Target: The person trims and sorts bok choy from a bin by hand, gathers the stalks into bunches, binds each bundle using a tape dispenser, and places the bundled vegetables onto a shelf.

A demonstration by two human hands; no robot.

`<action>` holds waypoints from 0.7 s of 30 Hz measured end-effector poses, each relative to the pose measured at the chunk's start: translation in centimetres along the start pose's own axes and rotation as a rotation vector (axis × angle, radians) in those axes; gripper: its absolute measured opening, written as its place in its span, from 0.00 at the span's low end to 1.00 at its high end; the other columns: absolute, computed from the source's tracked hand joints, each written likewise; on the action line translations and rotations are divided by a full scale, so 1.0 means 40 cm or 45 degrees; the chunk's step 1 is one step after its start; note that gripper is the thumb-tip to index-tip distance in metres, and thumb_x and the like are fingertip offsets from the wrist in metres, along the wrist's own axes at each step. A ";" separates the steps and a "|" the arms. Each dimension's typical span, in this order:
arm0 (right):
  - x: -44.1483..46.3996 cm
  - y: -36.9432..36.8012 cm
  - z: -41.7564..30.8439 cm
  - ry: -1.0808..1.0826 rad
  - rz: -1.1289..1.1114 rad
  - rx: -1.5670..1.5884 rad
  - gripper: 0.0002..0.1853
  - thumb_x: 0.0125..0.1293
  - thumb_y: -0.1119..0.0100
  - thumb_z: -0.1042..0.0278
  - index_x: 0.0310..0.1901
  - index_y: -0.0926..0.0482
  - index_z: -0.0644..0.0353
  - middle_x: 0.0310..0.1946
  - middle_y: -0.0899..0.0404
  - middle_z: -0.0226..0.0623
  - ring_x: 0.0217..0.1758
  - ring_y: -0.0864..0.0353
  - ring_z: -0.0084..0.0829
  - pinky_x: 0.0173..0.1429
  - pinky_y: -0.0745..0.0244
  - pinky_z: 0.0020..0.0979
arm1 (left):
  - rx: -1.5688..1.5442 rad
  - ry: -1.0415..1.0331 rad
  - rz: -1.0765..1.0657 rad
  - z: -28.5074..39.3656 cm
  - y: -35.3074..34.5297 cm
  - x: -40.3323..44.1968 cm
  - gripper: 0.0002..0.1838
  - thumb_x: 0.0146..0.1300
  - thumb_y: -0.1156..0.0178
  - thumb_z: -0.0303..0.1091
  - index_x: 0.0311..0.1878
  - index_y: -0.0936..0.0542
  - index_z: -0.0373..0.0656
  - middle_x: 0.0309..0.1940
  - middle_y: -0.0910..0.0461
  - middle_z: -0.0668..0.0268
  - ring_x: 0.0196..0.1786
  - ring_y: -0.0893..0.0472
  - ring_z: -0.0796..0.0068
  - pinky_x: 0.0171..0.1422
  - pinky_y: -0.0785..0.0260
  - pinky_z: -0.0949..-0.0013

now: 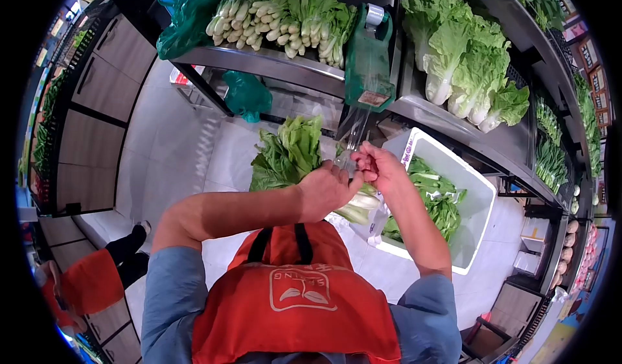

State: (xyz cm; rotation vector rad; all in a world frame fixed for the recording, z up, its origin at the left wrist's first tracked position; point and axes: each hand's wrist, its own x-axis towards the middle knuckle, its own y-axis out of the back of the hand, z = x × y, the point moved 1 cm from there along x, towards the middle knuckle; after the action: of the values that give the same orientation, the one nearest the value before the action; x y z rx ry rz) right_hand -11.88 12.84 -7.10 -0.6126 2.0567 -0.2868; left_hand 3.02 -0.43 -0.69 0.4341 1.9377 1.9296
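Observation:
My left hand [327, 186] is closed over the middle of a leafy green vegetable bunch [288, 153]. The leaves spread up and to the left of it, and the pale stems [359, 207] stick out at the lower right. Close beside it, my right hand [382, 167] has its fingers pinched on a clear plastic strip [356, 130]. This strip hangs down from a green dispenser [369, 66] on the shelf edge and reaches both hands. My left fingertips are partly hidden where the strip meets the bunch.
A white foam box [481, 234] holding leafy greens [431, 202] stands at my right. Above are a metal shelf [259, 59] with stalky greens [278, 20] and lettuces [463, 59]. Green plastic bags [188, 23] hang left. Another person [91, 283] in red is at lower left.

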 end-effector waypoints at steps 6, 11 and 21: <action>0.021 -0.001 0.004 -0.117 -0.087 -0.177 0.12 0.72 0.40 0.59 0.37 0.23 0.59 0.32 0.15 0.44 0.23 0.21 0.24 0.18 0.37 0.22 | -0.061 -0.032 0.144 -0.007 -0.036 -0.003 0.21 0.51 0.39 0.32 0.50 0.27 0.37 0.32 0.23 0.58 0.35 0.20 0.62 0.46 0.30 0.61; 0.045 0.020 -0.065 0.458 0.200 -1.045 0.17 0.70 0.38 0.50 0.39 0.19 0.57 0.30 0.17 0.32 0.28 0.22 0.19 0.27 0.32 0.24 | -0.281 0.042 0.199 -0.019 -0.076 0.006 0.20 0.51 0.40 0.31 0.49 0.27 0.39 0.33 0.22 0.59 0.38 0.18 0.60 0.49 0.29 0.59; 0.184 -0.053 -0.154 0.712 -0.115 -0.342 0.11 0.67 0.32 0.61 0.41 0.16 0.61 0.28 0.18 0.29 0.26 0.23 0.17 0.30 0.31 0.18 | -0.386 0.143 0.209 -0.007 -0.141 0.032 0.19 0.45 0.36 0.32 0.41 0.28 0.40 0.30 0.23 0.59 0.34 0.19 0.61 0.46 0.30 0.61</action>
State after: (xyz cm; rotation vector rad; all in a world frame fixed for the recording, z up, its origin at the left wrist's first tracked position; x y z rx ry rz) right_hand -19.64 6.92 -8.25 -0.8627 2.6359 -0.2547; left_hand 2.00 -0.15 -6.38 0.4159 1.6770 2.3529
